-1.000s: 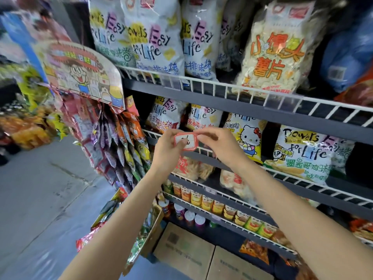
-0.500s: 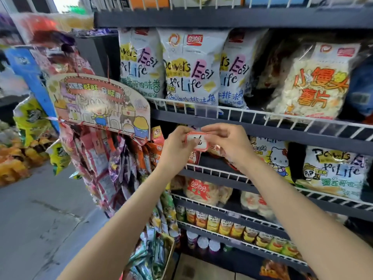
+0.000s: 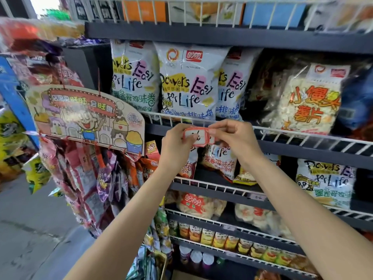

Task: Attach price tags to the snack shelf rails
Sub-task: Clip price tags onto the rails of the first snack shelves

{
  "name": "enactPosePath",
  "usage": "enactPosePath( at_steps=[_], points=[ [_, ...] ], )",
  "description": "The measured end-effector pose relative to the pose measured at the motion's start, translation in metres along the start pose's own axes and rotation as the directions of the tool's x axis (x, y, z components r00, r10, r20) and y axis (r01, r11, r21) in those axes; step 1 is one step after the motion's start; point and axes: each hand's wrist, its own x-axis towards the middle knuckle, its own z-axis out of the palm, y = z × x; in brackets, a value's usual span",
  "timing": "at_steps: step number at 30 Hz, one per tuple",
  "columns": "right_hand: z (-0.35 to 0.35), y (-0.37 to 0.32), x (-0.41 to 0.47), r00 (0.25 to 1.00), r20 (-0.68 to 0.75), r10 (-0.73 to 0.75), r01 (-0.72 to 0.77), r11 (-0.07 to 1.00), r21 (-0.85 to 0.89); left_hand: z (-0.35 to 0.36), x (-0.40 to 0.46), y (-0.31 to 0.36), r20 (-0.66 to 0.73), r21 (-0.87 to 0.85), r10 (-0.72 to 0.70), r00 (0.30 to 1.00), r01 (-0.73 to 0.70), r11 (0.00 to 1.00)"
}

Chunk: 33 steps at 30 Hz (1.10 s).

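Observation:
A small price tag (image 3: 196,136) with a red border and a white middle is pinched between both hands. My left hand (image 3: 175,146) grips its left edge and my right hand (image 3: 233,139) grips its right edge, where a second red tag edge peeks out behind. The tag hangs right in front of the dark grey shelf rail (image 3: 302,148), under its white wire fence (image 3: 282,136). Whether the tag touches the rail cannot be told. White snack bags (image 3: 189,81) stand on that shelf directly above my hands.
A cartoon cardboard header (image 3: 84,116) with hanging snack strips (image 3: 88,178) juts out at the left. Lower rails (image 3: 212,191) hold more bags, small boxes (image 3: 222,239) and cups. A clear bag of puffed chips (image 3: 306,100) is at the right. Grey floor (image 3: 30,229) lies at the lower left.
Both hands have risen with the tag from the lower shelf's rail to the rail under the large white bags. The view has tilted upward.

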Motion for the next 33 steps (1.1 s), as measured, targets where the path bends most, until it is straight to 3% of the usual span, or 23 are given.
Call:
enactPosePath(
  at_steps=[7,13,22,26,29,33],
  points=[
    [-0.006,-0.001,0.008,0.992,-0.117,-0.053,0.049,0.998,-0.037,0.002,0.005,0.003,-0.059,0.064,0.008,0.998,-0.004,0.998],
    [-0.008,-0.002,0.012,0.970,-0.143,-0.198,0.151,0.946,-0.287,0.007,0.010,0.002,0.095,0.050,-0.079,0.992,0.074,0.996],
    [-0.010,-0.001,0.020,0.943,-0.145,-0.301,0.218,0.883,-0.416,0.005,0.017,-0.013,0.140,-0.021,-0.079,0.987,0.083,0.996],
    [-0.004,-0.005,0.024,0.896,-0.104,-0.432,0.322,0.793,-0.518,-0.008,0.015,-0.018,0.156,0.078,-0.042,0.987,0.030,0.996],
    [0.003,-0.004,0.028,0.850,0.006,-0.527,0.409,0.652,-0.638,-0.015,0.009,-0.020,0.228,0.180,-0.030,0.973,-0.012,0.984],
    [0.009,0.001,0.031,0.829,0.123,-0.546,0.434,0.488,-0.758,-0.020,0.008,-0.020,0.255,0.287,-0.019,0.967,-0.057,0.956]
  ],
)
